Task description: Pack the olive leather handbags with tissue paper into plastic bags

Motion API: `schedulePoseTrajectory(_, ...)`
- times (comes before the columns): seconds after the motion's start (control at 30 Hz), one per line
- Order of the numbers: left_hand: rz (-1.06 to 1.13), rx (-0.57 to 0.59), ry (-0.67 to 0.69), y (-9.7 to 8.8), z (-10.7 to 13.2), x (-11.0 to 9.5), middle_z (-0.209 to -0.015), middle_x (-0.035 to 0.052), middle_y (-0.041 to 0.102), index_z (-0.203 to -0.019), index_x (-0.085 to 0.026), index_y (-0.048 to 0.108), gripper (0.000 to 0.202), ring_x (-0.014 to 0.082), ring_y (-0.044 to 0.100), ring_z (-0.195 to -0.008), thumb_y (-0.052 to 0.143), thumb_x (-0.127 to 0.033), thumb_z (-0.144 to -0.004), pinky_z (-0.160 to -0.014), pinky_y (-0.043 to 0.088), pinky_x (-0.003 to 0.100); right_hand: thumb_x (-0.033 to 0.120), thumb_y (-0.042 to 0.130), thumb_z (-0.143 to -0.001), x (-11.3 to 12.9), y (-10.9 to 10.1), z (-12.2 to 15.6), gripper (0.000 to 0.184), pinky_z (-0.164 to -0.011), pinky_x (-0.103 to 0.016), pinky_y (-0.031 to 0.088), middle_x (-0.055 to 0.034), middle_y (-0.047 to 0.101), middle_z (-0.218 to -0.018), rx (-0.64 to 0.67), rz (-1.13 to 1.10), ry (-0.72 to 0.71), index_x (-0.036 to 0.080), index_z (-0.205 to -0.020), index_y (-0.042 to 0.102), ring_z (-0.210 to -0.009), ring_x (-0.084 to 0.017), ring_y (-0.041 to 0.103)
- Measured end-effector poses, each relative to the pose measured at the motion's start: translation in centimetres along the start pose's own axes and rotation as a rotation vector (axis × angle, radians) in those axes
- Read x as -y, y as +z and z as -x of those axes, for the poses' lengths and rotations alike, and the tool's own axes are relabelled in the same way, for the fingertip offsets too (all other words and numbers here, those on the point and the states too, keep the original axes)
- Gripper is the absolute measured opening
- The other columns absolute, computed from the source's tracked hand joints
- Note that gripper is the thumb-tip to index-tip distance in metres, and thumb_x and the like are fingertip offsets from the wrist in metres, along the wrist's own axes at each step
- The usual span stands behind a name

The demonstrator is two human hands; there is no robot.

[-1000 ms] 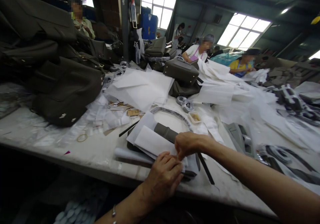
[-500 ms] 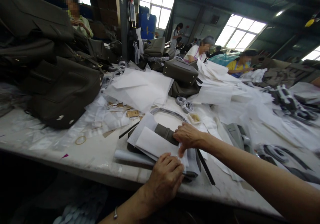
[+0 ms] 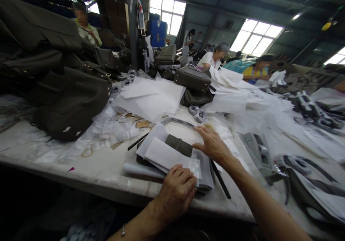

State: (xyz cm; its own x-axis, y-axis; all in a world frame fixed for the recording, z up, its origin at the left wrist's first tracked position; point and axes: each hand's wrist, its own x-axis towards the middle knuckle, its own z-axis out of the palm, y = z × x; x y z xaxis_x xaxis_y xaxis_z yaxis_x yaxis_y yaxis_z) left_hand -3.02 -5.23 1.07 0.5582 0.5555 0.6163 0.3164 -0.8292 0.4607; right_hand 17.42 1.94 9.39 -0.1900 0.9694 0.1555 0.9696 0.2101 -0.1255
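Note:
My left hand [image 3: 176, 191] rests palm down, fingers curled, on the near edge of a flat dark bag piece [image 3: 205, 172] covered with white paper sheets [image 3: 164, 155] and a small clear plastic packet [image 3: 195, 166]. My right hand [image 3: 212, 143] hovers open, fingers stretched, just beyond that stack, beside a grey-green rolled strap [image 3: 179, 144] and close to a curved wrapped handle [image 3: 178, 121]. Nothing is in the right hand.
Dark olive handbags [image 3: 67, 101] are piled at the left. Loose white tissue sheets [image 3: 151, 95] and more bags [image 3: 192, 78] cover the middle of the table [image 3: 102, 162]. Wrapped straps [image 3: 304, 190] lie at the right. Several other people work at the far side.
My right hand has left the stack's near edge, where it pinched beside the left hand, and moved away and to the right, opening out. The left hand has stayed in place.

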Motion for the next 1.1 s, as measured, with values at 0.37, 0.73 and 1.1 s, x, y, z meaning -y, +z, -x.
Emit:
schedulePoseTrajectory(0.37,-0.183,0.14,0.137,-5.7,-1.7,2.9,-0.106,0.0078,0.07,-0.105,-0.014,0.064,0.019,0.0188,0.063,-0.106,0.048,-0.017,-0.094,-0.111,0.039,0.038,0.037,0.046,-0.1,6.7,7.6,10.9,0.041,-0.101,-0.046,0.051,-0.0106,0.063,-0.134,-0.405,-0.079,-0.219,0.017,-0.135,0.054,-0.121,-0.027,0.061)
schedulePoseTrajectory(0.73,-0.304,0.206,-0.212,-10.0,-0.8,5.8,-0.139,0.0123,0.057,-0.132,-0.018,0.058,0.047,0.0311,0.049,-0.132,0.063,-0.042,-0.092,-0.109,0.043,0.048,0.019,0.056,-0.09,0.2,5.2,7.3,0.053,-0.11,-0.05,0.042,-0.0119,0.059,-0.139,-0.251,0.086,-0.406,0.016,-0.142,0.044,-0.13,-0.027,0.053)
schedulePoseTrajectory(1.1,-0.539,0.216,-0.003,-8.7,0.1,3.0,-0.146,0.015,0.048,-0.136,-0.019,0.049,0.064,0.0349,0.039,-0.139,0.078,-0.032,-0.08,-0.114,0.03,0.057,0.007,0.055,-0.077,4.6,6.4,6.5,0.072,-0.115,-0.048,0.036,-0.0102,0.047,-0.151,-0.189,-0.03,-0.382,0.018,-0.146,0.041,-0.143,-0.025,0.037)
